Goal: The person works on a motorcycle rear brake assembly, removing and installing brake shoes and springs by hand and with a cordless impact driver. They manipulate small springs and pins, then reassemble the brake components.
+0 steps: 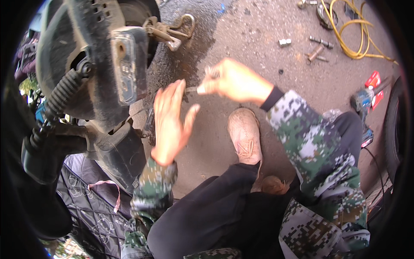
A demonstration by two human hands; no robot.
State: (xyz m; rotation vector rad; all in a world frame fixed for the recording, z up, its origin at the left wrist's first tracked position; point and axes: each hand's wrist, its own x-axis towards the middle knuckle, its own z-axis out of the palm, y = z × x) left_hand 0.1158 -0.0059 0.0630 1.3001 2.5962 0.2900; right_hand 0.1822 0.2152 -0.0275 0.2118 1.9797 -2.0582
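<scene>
The right hand [230, 82] pinched a thin piece [191, 90] that reached toward the left hand [169, 123], above the ground [202, 146] near the motorbike [103, 86]. The left was unclenched, thumb spread; whether it touched the piece I could not tell.

Free room: ground [207, 129] between left grip [169, 123] and shoe [245, 134], and beyond right grip [235, 80] as far as the loose metal parts [285, 42]. Obstacles: vehicle [99, 103], walling the left side close beside left grip; drill [363, 101] and tyre [392, 129], at far right.
</scene>
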